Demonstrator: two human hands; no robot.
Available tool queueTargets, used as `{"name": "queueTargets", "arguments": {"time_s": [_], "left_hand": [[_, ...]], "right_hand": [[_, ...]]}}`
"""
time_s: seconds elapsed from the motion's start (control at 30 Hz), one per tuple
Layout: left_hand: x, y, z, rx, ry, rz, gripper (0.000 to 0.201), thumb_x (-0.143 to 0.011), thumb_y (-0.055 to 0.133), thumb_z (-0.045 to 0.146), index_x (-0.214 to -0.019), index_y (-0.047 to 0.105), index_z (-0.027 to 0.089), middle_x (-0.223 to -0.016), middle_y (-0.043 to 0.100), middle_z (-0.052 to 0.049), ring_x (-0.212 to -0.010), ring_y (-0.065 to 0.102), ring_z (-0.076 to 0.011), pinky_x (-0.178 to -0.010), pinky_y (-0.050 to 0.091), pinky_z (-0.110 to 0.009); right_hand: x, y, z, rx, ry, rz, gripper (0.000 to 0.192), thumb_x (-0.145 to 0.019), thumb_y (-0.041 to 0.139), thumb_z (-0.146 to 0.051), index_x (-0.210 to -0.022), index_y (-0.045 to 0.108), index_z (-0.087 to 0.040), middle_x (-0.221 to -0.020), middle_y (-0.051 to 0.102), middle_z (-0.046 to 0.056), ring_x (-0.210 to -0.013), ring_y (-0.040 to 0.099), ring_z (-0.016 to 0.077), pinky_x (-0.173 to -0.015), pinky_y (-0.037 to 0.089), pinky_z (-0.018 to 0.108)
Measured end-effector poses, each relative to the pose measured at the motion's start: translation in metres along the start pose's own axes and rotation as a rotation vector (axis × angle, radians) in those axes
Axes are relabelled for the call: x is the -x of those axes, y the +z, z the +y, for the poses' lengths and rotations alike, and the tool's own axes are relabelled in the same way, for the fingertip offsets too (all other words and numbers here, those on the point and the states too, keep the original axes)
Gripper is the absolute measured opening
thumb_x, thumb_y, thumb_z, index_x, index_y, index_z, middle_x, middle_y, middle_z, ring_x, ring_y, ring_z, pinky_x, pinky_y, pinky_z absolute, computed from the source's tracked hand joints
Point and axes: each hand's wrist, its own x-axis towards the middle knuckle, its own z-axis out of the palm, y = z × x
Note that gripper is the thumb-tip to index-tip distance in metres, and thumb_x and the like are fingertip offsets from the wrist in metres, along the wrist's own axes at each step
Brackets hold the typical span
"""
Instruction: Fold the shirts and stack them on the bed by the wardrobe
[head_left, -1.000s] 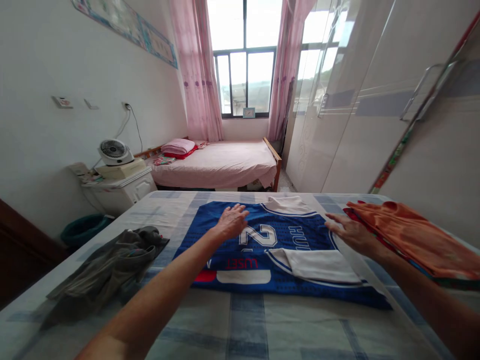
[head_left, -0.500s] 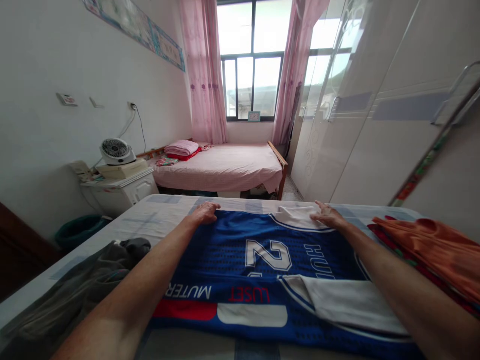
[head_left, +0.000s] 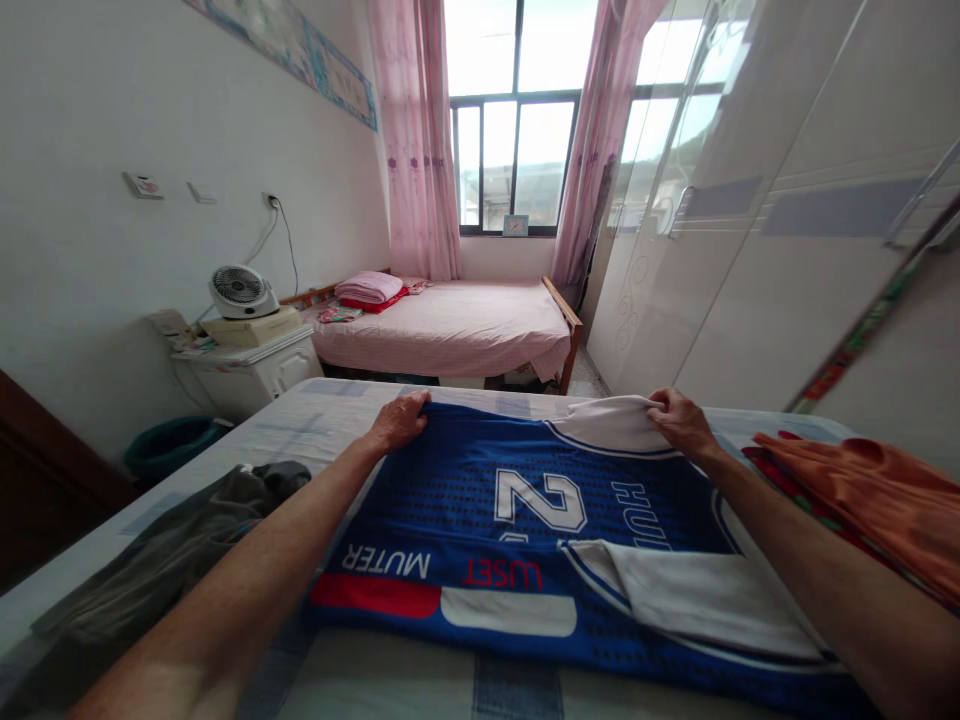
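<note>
A blue sports jersey (head_left: 480, 500) with a white number 2 and white sleeves lies spread across the near bed (head_left: 315, 420). My left hand (head_left: 399, 420) grips the jersey's far left edge. My right hand (head_left: 681, 420) pinches the far white sleeve and lifts it slightly off the bed. Both arms stretch forward over the jersey.
A grey garment (head_left: 172, 550) lies crumpled on the bed at left. Folded orange and red clothes (head_left: 870, 500) are stacked at right. Beyond stand a pink bed (head_left: 450, 330), a white nightstand (head_left: 251, 365) with a fan (head_left: 238, 290), a teal basin (head_left: 169, 445) and a white wardrobe (head_left: 750, 250).
Both hands moved from the jersey's middle to its far edge and closed on the fabric; the far white sleeve is now raised a little. The camera moved closer.
</note>
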Motion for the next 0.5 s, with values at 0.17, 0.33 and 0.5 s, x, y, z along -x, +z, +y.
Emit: {"name": "queueTargets", "arguments": {"time_s": [0.17, 0.33, 0.5], "left_hand": [[0.04, -0.012, -0.01, 0.007, 0.151, 0.095, 0.022, -0.075, 0.042, 0.013, -0.092, 0.052, 0.021, -0.102, 0.058, -0.004, -0.094, 0.057, -0.0188, -0.081, 0.044, -0.027], [0.081, 0.0, -0.017, -0.054, 0.257, 0.04, 0.02, -0.076, 0.039, 0.009, -0.084, 0.052, 0.022, -0.095, 0.056, -0.004, -0.09, 0.056, -0.0175, -0.079, 0.044, -0.025], [0.092, 0.005, -0.013, -0.122, 0.253, 0.04, 0.022, -0.078, 0.038, 0.008, -0.085, 0.054, 0.021, -0.094, 0.057, -0.005, -0.091, 0.055, -0.0187, -0.081, 0.043, -0.027]], "right_hand": [[0.052, -0.028, 0.032, -0.317, -0.114, 0.034, 0.038, -0.069, 0.05, -0.033, -0.105, 0.052, -0.02, -0.096, 0.065, 0.007, -0.08, 0.062, 0.0203, -0.073, 0.047, 0.03], [0.111, -0.032, 0.059, -0.288, -0.194, -0.164, 0.036, -0.069, 0.05, -0.033, -0.103, 0.056, -0.023, -0.099, 0.066, 0.005, -0.087, 0.063, 0.0229, -0.078, 0.048, 0.033], [0.133, -0.033, 0.051, -0.141, -0.299, -0.133, 0.025, -0.066, 0.047, -0.03, -0.084, 0.064, -0.024, -0.094, 0.068, 0.003, -0.092, 0.062, 0.0242, -0.084, 0.047, 0.036]]}}
